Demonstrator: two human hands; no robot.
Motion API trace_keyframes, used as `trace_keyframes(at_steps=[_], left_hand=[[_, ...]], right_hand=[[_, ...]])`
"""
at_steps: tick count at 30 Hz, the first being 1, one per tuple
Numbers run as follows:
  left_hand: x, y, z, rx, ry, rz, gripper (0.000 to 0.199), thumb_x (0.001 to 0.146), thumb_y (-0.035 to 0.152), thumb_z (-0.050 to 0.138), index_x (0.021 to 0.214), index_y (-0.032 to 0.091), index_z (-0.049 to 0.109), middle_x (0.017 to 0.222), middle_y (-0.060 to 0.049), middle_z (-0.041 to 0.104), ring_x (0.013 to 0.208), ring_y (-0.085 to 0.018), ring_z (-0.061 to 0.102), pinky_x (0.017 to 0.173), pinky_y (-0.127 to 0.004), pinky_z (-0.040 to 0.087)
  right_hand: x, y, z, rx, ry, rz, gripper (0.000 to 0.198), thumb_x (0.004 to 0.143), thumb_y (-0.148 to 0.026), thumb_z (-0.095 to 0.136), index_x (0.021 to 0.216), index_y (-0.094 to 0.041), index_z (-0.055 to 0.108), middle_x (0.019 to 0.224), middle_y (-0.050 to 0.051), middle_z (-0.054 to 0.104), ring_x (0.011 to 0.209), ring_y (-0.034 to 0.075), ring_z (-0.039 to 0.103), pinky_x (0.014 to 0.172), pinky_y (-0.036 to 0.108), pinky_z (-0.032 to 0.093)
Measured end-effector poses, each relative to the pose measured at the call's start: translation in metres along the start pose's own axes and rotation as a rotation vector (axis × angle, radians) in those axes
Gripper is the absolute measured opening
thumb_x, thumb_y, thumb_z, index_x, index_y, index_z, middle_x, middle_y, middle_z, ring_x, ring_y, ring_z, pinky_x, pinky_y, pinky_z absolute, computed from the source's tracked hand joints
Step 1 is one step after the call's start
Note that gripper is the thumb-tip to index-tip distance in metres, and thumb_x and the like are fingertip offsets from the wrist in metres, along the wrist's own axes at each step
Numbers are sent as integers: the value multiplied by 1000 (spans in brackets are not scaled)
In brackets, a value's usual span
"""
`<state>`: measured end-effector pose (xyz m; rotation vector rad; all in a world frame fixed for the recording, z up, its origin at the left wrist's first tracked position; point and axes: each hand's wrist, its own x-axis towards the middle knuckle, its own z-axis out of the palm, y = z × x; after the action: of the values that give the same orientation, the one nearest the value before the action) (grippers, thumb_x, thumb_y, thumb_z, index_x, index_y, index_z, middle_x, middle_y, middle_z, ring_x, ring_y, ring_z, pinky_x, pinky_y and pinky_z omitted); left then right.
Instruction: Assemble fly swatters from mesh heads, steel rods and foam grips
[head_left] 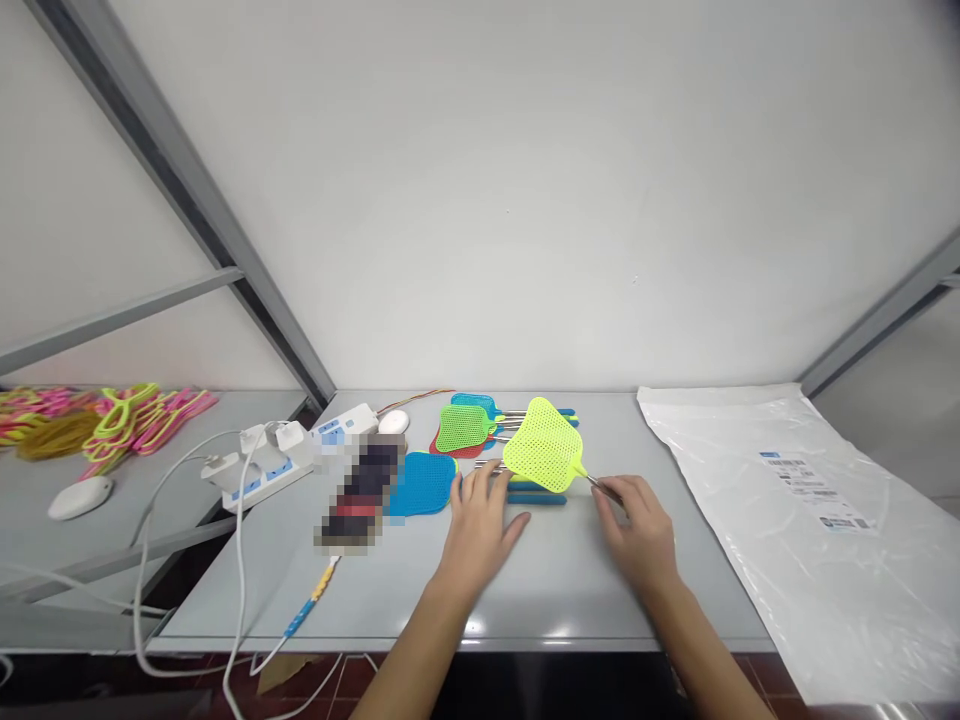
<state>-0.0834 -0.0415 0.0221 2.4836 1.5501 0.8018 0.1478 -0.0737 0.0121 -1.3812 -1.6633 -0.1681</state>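
A yellow fly swatter [546, 447] is in my right hand [639, 527], whose fingers are closed round its thin metal shaft. Its mesh head points up and to the left, above the table. My left hand [478, 520] lies with fingers stretched and thumb apart over the shafts of a front pile of swatters. On top of that pile is a blue fly swatter [424, 484], and a yellow edge shows beneath its head. Behind it lies a second pile with a green fly swatter [463, 428], plus blue and red ones partly covered.
A phone [363, 495], pixelated, lies left of the piles with a cable attached. Beyond it are a power strip [296, 455] with several plugs and a round white object [394, 422]. A white plastic mailer [810, 540] covers the right side. Pink and yellow cords [142, 420] lie far left.
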Motion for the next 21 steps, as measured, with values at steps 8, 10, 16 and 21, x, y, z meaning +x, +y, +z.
trace_keyframes(at_steps=[8,10,16,21], left_hand=[[-14,2,-23,-812,160,-170,48,94,45,43,136,20,37,136,-14,47,124,-27,45,102,-43,37],[-15,1,-36,-974,157,-295,42,97,45,37,130,20,45,132,-13,52,119,-25,51,97,-38,42],[-18,0,-56,-1222,-153,-547,44,88,46,57,122,18,55,109,-10,66,87,-22,65,63,-27,52],[-34,6,-55,-1240,-132,-676,48,86,50,57,119,15,54,82,-6,67,48,-11,54,39,-21,42]], right_hand=[[-2,-5,3,-44,-73,-174,19,87,-14,59,105,-21,60,93,4,67,83,15,62,71,26,47],[0,-10,0,-57,-117,-243,18,87,-16,59,104,-21,61,90,4,68,79,15,61,69,26,45],[9,-37,-10,-222,-351,-466,15,94,-27,50,98,-19,62,69,1,58,59,14,51,55,27,32],[14,-54,-7,-260,-500,-511,18,96,-24,43,94,-21,60,70,1,57,60,15,51,54,28,30]])
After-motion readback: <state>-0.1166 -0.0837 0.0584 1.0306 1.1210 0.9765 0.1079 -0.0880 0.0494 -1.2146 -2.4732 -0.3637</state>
